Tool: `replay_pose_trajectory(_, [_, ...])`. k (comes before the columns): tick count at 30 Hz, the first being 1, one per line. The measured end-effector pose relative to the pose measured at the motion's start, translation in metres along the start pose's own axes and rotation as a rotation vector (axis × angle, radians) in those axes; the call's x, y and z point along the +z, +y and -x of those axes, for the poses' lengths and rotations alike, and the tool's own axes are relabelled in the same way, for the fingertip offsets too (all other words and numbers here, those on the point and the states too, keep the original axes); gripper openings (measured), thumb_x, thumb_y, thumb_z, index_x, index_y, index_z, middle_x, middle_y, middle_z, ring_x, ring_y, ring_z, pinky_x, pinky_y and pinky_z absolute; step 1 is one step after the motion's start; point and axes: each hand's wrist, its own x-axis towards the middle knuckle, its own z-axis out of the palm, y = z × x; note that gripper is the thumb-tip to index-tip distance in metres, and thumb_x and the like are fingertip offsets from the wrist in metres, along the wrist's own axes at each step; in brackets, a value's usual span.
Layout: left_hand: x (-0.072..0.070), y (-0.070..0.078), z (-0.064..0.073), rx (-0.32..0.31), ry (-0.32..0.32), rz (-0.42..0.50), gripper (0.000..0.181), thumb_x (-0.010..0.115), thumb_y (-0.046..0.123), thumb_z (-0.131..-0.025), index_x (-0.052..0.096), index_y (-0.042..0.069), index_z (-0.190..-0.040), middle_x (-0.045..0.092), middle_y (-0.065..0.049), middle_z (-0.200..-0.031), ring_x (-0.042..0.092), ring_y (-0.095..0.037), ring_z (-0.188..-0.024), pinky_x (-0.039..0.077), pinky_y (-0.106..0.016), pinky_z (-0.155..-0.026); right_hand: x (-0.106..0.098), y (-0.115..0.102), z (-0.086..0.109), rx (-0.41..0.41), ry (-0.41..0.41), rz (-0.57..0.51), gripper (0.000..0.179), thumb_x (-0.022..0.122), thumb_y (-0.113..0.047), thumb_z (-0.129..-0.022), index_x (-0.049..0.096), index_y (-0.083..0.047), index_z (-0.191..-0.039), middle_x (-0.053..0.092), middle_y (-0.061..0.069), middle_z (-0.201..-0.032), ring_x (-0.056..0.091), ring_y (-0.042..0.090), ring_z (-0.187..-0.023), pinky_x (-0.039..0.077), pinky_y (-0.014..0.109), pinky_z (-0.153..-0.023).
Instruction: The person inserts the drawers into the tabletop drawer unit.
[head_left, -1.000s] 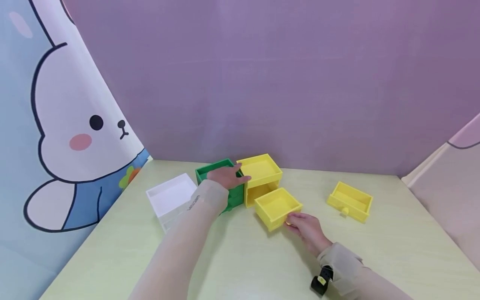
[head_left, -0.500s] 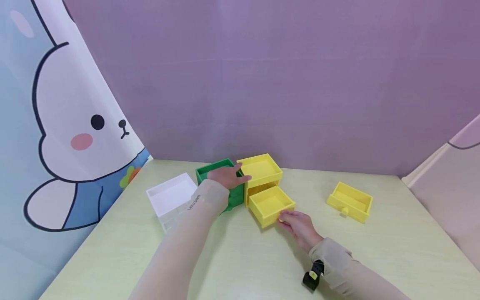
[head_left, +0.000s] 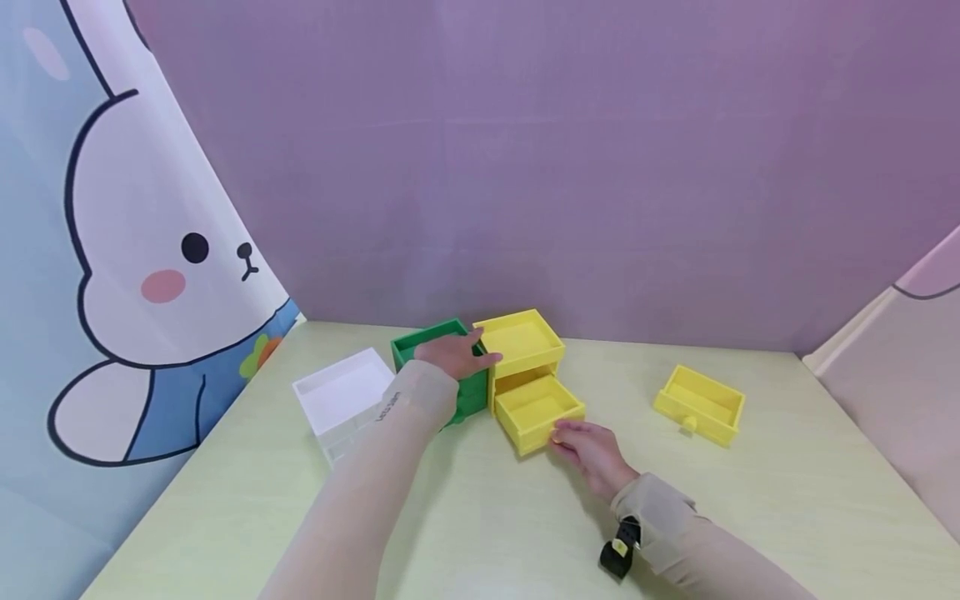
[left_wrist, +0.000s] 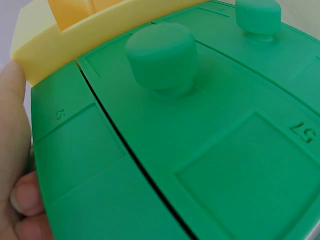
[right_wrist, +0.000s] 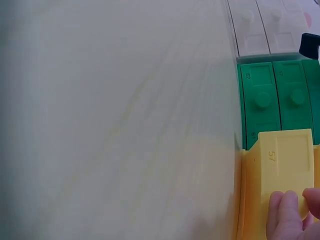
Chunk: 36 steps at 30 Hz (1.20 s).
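My right hand (head_left: pixel 592 454) pinches the knob of a yellow drawer (head_left: pixel 536 407), also seen close in the right wrist view. The drawer sits partly inside the lower part of a yellow cabinet (head_left: pixel 521 337), with its front sticking out. A gap shows above it. My left hand (head_left: pixel 452 356) lies over the top of a green drawer cabinet (head_left: pixel 471 393), holding the left rim of the yellow cabinet with thumb and forefinger. Its other fingers (left_wrist: pixel 27 194) are curled at the green cabinet's edge. The green drawers have round knobs and are pushed in.
A white drawer cabinet (head_left: pixel 348 392) stands left of the green one, partly behind my left forearm. To the right, a smaller yellow drawer (head_left: pixel 701 404) lies on the pale table (head_left: pixel 810 500), its knob facing me. A purple backdrop (head_left: pixel 600 167) rises behind.
My right hand has moved left and pushed the yellow drawer from in front of the cabinet into its lower opening. The left hand has stayed where it was.
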Motion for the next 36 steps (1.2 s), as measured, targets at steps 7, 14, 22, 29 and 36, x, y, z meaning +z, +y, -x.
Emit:
replay_pose_trajectory(7, [0.000,0.001,-0.003,0.003,-0.014,-0.006,0.075,0.033,0.075,-0.088,0.017,0.040,-0.152,0.064,0.000,-0.120,0.053,-0.016,-0.063,0.031,-0.026,-0.049,0.002,-0.001,-0.003,0.009,0.001,-0.006,0.028,0.059,0.009,-0.087,0.054,0.018,-0.114,0.064,0.009,-0.089,0.066,0.014,-0.080,0.053,0.028,-0.081])
replay_pose_trajectory(14, [0.000,0.001,-0.004,0.002,-0.010,-0.003,0.076,0.033,0.076,-0.087,0.017,0.040,-0.152,0.054,-0.001,-0.138,0.059,-0.018,-0.078,0.034,-0.025,-0.050,0.005,-0.003,-0.010,0.034,-0.011,-0.004,0.025,0.058,0.010,-0.087,0.054,0.017,-0.110,0.063,0.008,-0.085,0.064,0.012,-0.076,0.054,0.024,-0.076])
replay_pose_trajectory(22, [0.001,0.000,-0.005,-0.003,-0.002,-0.001,0.076,0.032,0.076,-0.087,0.018,0.040,-0.152,0.056,-0.001,-0.135,0.058,-0.018,-0.077,0.036,-0.027,-0.052,-0.003,-0.004,-0.019,0.078,-0.102,0.032,0.016,0.057,0.010,-0.089,0.054,0.014,-0.104,0.063,0.007,-0.081,0.065,0.013,-0.075,0.055,0.024,-0.074])
replay_pose_trajectory(29, [0.000,-0.001,-0.006,-0.006,-0.018,-0.005,0.077,0.033,0.076,-0.086,0.016,0.040,-0.152,0.066,-0.001,-0.118,0.051,-0.015,-0.059,0.032,-0.026,-0.049,-0.011,-0.007,-0.024,0.169,-0.196,0.086,0.020,0.055,0.012,-0.088,0.051,0.008,-0.108,0.064,0.010,-0.084,0.066,0.018,-0.074,0.056,0.028,-0.073])
replay_pose_trajectory(36, [0.001,-0.002,-0.009,-0.011,-0.023,0.006,0.078,0.033,0.077,-0.086,0.016,0.040,-0.152,0.067,0.000,-0.090,0.050,-0.015,-0.058,0.033,-0.026,-0.050,-0.008,-0.010,-0.023,0.173,-0.205,0.118,0.024,0.059,0.009,-0.089,0.053,0.008,-0.112,0.066,0.010,-0.087,0.066,0.017,-0.077,0.056,0.030,-0.074])
